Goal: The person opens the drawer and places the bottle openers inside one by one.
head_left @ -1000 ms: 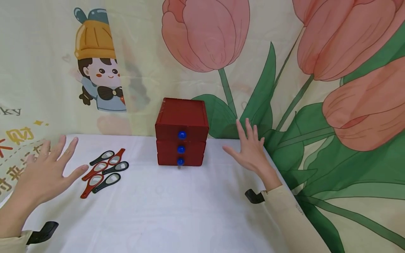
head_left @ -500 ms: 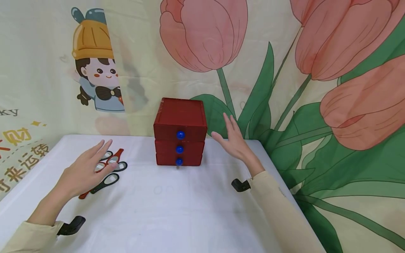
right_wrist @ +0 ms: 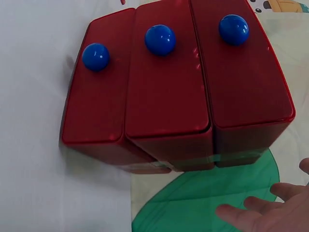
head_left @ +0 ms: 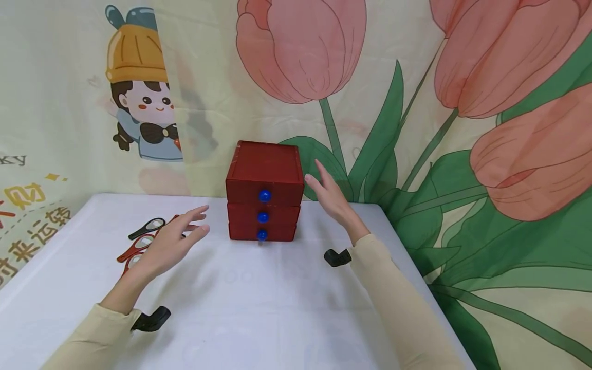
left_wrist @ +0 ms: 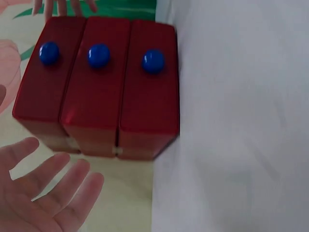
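A dark red box with three stacked drawers (head_left: 263,169), each with a round blue knob (head_left: 265,196), stands at the table's far edge. My left hand (head_left: 171,244) hovers to its left, fingers loosely extended and holding nothing. In the left wrist view, the left fingers (left_wrist: 72,188) are apart from the drawer fronts. Beside the box's upper right side is my right hand (head_left: 334,200), its fingers spread and free. A gap separates the right fingers (right_wrist: 246,212) from the box in the right wrist view. Red and black magnifying glasses (head_left: 147,228) lie behind the left hand, partly hidden.
A white cloth (head_left: 259,308) covers the table. Behind it hangs a backdrop (head_left: 208,77) printed with tulips and a cartoon figure. Black wrist mounts (head_left: 151,319) jut from both sleeves.
My left hand has moved right, passing over the magnifying glasses toward the drawer box. My right hand has come left, close to the box's right side. The box stays in place.
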Motion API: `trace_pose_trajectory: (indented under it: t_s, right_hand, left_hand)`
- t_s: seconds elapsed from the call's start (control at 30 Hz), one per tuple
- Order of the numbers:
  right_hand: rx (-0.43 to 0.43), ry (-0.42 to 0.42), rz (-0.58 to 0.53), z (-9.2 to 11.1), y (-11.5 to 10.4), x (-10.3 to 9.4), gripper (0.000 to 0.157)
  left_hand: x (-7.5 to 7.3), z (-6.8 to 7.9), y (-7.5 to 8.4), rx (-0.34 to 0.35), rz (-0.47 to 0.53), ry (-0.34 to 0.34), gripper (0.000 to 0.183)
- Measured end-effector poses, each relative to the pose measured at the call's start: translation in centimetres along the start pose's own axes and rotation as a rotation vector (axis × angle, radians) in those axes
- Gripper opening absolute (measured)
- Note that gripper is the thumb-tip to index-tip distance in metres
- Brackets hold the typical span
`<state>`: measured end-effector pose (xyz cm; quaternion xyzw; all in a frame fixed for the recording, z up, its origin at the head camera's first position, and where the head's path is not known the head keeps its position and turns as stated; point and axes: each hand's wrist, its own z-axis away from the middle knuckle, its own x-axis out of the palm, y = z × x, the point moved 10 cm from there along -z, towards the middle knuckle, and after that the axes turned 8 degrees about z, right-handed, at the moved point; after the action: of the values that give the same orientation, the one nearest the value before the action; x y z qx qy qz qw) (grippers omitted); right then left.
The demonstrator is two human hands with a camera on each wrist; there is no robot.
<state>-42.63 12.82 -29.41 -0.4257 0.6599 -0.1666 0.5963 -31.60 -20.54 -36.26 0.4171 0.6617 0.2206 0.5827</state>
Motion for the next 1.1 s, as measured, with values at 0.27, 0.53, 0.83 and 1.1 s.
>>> trace_pose_trajectory:
  t_s: [0.27,0.53,0.83,1.1]
  right_hand:
    - [0.049,-0.018,-0.223,-1.5,-0.3,1.3,0.072]
    - [0.115,0.027,-0.325,-2.3,-0.2,1.7,0.067]
    - [0.124,0.055,-0.362,-3.0,0.5,2.3,0.065]
    - [0.117,0.055,-0.382,-3.3,0.8,2.7,0.058]
  left_hand:
    - [4.6,-1.9,1.3,-0.123,0.34,-0.085,0.064]
    - [8.1,-3.9,2.7,-0.212,0.647,-0.104,0.057]
    - [11.5,-5.4,3.9,-0.281,0.924,-0.164,0.064]
    - [12.6,-6.5,4.1,-0.348,1.101,-0.119,0.062]
